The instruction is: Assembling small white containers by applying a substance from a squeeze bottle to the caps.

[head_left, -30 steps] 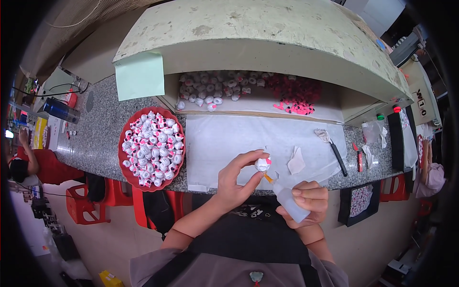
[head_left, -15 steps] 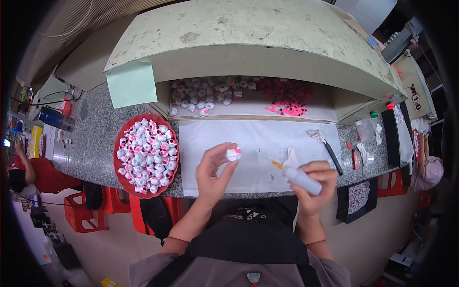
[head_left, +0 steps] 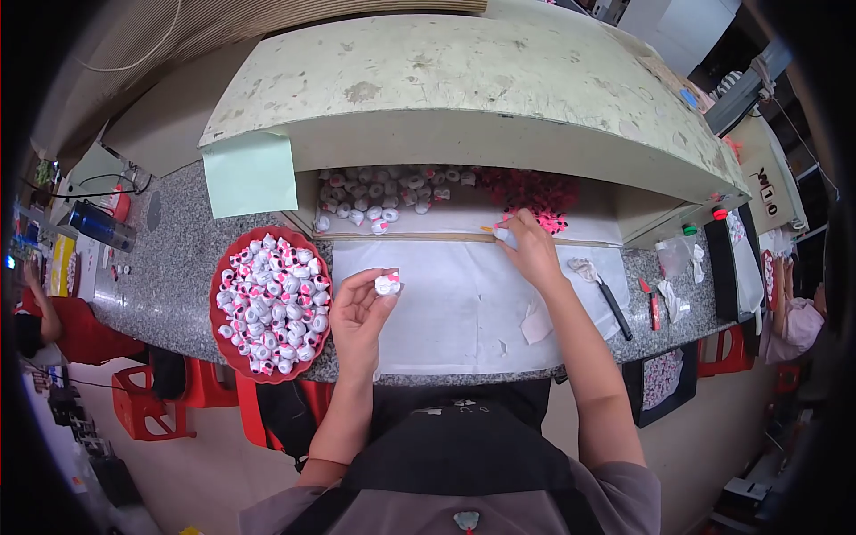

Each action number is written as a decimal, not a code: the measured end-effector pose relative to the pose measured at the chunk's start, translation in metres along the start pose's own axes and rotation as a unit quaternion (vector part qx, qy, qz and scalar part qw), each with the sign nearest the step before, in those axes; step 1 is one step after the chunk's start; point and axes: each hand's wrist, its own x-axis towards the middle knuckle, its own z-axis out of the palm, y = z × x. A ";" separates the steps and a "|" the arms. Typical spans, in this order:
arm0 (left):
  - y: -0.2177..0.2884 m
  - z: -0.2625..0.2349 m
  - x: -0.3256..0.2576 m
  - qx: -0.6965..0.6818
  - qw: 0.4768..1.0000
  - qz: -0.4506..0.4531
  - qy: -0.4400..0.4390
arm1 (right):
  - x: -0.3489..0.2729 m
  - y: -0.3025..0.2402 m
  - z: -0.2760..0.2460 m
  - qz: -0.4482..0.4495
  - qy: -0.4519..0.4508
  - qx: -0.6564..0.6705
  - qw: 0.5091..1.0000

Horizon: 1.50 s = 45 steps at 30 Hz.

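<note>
White-and-pink small piece [head_left: 387,283] pinched in the left hand [head_left: 358,314] over a speckled stone counter [head_left: 169,294].

Thumb and fingertips of the left hand close on the piece, palm turned up and the other fingers loosely curled; just to that hand's left sits a red round tray [head_left: 223,283] heaped with similar white-and-pink pieces, and under it lies a white paper sheet [head_left: 455,312]. The right hand [head_left: 531,250] reaches forward, well ahead of the left hand, to the edge of the shelf opening, fingers curled around a small pale tube [head_left: 505,234] with an orange tip; just beyond its fingertips lies a pile of bright pink parts [head_left: 535,192]. To the right hand's right lie a black-handled tool [head_left: 613,308] and a crumpled wipe [head_left: 583,267].
</note>
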 end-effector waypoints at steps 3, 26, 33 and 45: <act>0.000 0.000 0.002 -0.008 1.000 -0.010 -0.005 | -0.005 0.009 0.004 -0.039 0.010 -0.025 0.999; -0.023 0.052 -0.031 -0.085 0.976 -0.085 -0.182 | -0.073 -0.094 -0.024 0.256 0.042 0.599 0.758; -0.012 0.048 -0.029 -0.035 0.985 -0.029 -0.167 | -0.079 -0.094 -0.038 0.252 0.068 0.610 0.748; -0.007 0.052 -0.032 0.183 0.965 0.097 -0.161 | -0.083 -0.118 -0.049 0.222 0.015 0.569 0.792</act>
